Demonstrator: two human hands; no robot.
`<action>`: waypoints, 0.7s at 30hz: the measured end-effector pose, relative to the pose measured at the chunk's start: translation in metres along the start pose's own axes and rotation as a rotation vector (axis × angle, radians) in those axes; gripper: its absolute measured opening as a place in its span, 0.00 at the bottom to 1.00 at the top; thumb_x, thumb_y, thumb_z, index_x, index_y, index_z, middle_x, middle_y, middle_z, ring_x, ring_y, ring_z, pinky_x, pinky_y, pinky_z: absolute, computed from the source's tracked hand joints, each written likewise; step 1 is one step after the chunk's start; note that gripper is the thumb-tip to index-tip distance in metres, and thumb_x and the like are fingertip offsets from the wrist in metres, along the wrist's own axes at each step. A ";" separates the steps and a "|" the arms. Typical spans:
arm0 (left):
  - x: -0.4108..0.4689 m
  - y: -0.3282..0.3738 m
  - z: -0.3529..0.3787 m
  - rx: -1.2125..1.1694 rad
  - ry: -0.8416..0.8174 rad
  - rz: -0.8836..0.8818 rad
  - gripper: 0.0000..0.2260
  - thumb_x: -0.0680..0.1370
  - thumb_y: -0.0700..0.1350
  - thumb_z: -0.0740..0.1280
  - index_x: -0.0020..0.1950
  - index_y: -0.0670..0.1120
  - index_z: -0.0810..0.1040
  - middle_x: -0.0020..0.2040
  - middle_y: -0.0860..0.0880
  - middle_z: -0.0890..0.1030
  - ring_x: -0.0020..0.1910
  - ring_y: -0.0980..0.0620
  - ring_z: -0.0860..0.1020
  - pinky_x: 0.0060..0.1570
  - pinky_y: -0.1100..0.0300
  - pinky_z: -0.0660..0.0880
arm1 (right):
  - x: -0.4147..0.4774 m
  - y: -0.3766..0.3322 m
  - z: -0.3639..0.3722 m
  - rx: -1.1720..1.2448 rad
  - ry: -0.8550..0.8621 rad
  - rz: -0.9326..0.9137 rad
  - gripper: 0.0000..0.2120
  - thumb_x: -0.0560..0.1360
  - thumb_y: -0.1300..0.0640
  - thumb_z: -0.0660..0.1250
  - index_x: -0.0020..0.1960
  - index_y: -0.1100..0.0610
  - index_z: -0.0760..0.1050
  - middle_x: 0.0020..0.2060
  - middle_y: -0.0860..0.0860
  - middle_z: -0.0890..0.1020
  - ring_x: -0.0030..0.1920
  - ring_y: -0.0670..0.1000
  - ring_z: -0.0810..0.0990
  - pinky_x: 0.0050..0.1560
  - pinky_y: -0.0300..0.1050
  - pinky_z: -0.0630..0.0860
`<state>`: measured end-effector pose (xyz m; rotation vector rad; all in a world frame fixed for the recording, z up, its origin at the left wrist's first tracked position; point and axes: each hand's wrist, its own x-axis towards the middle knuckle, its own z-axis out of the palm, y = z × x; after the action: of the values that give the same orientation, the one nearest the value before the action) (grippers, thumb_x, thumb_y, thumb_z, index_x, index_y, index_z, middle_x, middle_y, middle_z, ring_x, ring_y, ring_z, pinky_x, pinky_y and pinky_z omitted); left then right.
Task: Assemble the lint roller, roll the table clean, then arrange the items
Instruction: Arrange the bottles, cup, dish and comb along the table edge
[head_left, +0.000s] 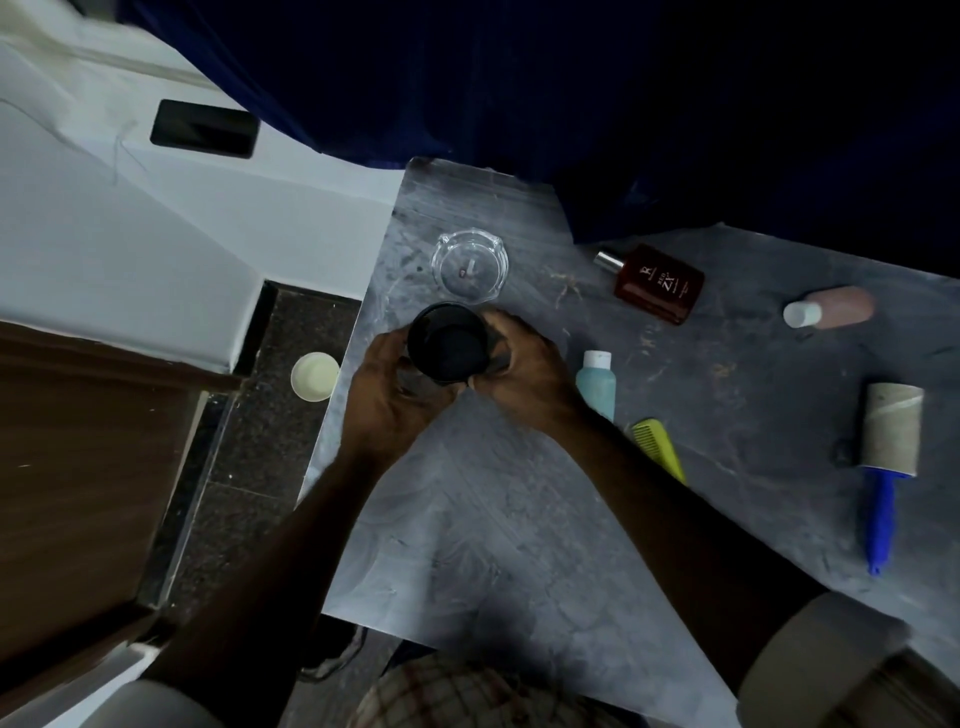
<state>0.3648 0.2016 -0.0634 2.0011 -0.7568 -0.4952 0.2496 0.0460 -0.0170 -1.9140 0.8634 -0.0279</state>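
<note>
Lettering on the brown perfume bottle (658, 283), lying flat in the upper right of the frame, read "RED ZX" under a single "R"; the smaller print beneath it was too fine to read; no other item showed writing that could be made out. Both hands met at the middle of the frame around a black container (449, 343), round and seen from above; the left hand (387, 395) curled round its left side and the right hand (524, 371) gripped its right side, fingers wrapped close on it. The lint roller (891, 457) lay at the far right of the frame on the grey table (519, 519), its brownish roll toward the top and its blue handle pointing down; it was well apart from both hands and touched by neither. Between the right hand and the roller lay a teal bottle (596, 384), just beside the right wrist, and a yellow-green comb (657, 447) below it; a pink bottle (831, 307) with a white cap lay above the roller; a glass ashtray (470, 267) sat just above the black container.
</note>
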 end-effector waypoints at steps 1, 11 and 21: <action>-0.001 -0.001 0.001 0.000 0.009 -0.001 0.30 0.69 0.47 0.86 0.68 0.46 0.80 0.61 0.49 0.85 0.58 0.51 0.85 0.58 0.48 0.82 | 0.000 0.000 0.000 -0.003 -0.005 -0.002 0.32 0.67 0.61 0.76 0.70 0.51 0.73 0.62 0.51 0.80 0.60 0.51 0.81 0.62 0.51 0.79; -0.008 -0.010 0.000 0.081 0.079 -0.015 0.33 0.68 0.52 0.86 0.69 0.50 0.79 0.59 0.54 0.83 0.55 0.61 0.82 0.55 0.65 0.78 | -0.001 0.000 0.004 -0.013 -0.025 -0.022 0.32 0.65 0.61 0.76 0.69 0.51 0.75 0.60 0.51 0.81 0.58 0.52 0.82 0.61 0.49 0.78; -0.088 0.014 -0.008 -0.089 0.139 -0.316 0.26 0.74 0.46 0.81 0.70 0.51 0.77 0.56 0.52 0.82 0.41 0.60 0.81 0.40 0.63 0.82 | -0.008 0.041 -0.108 -0.313 0.275 0.116 0.19 0.74 0.56 0.70 0.66 0.53 0.77 0.60 0.54 0.83 0.61 0.57 0.82 0.64 0.54 0.77</action>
<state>0.3013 0.2611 -0.0430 2.0559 -0.3281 -0.5539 0.1809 -0.0439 0.0081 -2.1793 1.2211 -0.0931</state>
